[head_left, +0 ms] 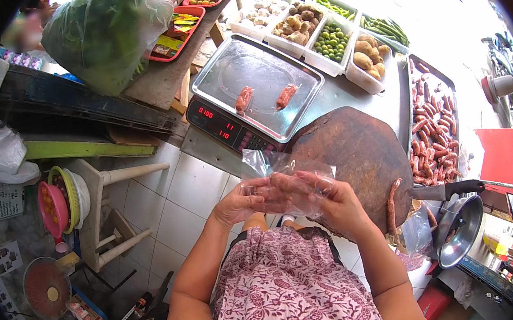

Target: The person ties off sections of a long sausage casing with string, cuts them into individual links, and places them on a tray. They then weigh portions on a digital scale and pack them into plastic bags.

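Note:
My left hand (242,202) and my right hand (329,196) grip a clear plastic bag (272,158) between them, over the edge of a round wooden chopping block (349,150). Just beyond stands a digital scale (219,129) with a steel pan (246,61); two short red sausage pieces (285,96) lie apart on the pan. On the block, to the right of my hands, lies a longer sausage (394,205). A black-handled knife (462,187) rests at the block's right edge.
A sausage tray (434,135) stands right of the block. Produce bins (335,42) line the far counter. A bagged leafy bundle (103,38) sits back left, above a stool (106,213) with colourful bowls. A steel bowl (458,232) is at lower right, a fan (48,285) at lower left.

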Available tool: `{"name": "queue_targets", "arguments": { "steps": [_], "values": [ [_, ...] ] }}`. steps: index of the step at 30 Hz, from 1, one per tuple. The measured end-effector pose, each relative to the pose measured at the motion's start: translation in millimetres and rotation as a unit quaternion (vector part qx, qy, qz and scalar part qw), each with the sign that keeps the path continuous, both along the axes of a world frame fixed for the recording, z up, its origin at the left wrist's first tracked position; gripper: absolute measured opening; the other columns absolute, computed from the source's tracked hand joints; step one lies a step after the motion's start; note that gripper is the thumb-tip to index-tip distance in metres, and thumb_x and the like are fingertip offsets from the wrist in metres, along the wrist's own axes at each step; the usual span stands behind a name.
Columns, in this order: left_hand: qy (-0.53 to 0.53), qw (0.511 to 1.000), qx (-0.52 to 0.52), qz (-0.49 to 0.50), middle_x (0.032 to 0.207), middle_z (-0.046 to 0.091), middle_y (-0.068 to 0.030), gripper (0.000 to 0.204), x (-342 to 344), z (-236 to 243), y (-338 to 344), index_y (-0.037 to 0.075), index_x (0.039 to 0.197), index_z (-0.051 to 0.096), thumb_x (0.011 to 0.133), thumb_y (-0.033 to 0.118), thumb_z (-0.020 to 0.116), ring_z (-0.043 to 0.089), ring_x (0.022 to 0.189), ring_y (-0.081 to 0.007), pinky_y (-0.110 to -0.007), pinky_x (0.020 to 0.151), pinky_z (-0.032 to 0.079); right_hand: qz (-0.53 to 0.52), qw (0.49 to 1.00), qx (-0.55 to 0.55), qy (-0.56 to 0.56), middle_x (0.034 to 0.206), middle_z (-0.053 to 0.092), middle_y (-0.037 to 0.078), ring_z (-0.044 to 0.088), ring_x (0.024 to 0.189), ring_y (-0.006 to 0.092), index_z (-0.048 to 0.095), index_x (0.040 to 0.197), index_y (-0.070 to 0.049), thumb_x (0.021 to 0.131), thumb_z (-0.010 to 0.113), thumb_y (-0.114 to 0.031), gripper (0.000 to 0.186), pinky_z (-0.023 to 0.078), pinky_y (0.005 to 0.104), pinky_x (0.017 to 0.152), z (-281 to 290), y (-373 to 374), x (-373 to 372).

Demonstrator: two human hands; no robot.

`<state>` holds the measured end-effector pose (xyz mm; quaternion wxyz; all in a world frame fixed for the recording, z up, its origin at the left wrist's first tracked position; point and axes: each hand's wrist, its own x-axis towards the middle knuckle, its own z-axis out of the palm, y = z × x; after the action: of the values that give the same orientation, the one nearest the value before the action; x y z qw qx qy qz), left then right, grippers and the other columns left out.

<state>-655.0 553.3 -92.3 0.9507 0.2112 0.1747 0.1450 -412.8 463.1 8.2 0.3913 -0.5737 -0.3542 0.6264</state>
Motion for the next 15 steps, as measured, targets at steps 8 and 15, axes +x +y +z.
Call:
{"name": "queue_targets", "arguments": {
  "steps": [8, 15],
  "values": [
    [0.001, 0.999, 0.026, 0.032, 0.139, 0.053, -0.0222, 0.067, 6.0, 26.5, -5.2, -0.007, 0.145, 0.038, 0.100, 0.040, 0.055, 0.054, 0.129, -0.0325, -0.046, 0.106, 0.047, 0.073, 0.991, 0.094, -0.056, 0.126, 0.065, 0.016, 0.064, 0.113, 0.0298, 0.065, 0.125, -0.007, 0.083, 0.059, 0.010, 0.046, 0.051, 0.0357, 0.096, 3.0, -22.5, 16.3],
    [-0.067, 0.997, -0.002, -0.022, 0.140, 0.052, -0.0212, 0.076, 27.8, 27.9, -6.0, 0.000, 0.153, 0.025, 0.099, 0.045, 0.054, 0.055, 0.127, -0.0290, -0.044, 0.107, 0.046, -0.023, 0.840, 0.437, -0.321, 0.125, 0.064, 0.020, 0.064, 0.112, 0.0398, 0.065, 0.120, 0.001, 0.075, 0.067, 0.008, 0.045, 0.054, 0.0439, 0.092, -6.0, -35.7, 0.7]
  ]
}}
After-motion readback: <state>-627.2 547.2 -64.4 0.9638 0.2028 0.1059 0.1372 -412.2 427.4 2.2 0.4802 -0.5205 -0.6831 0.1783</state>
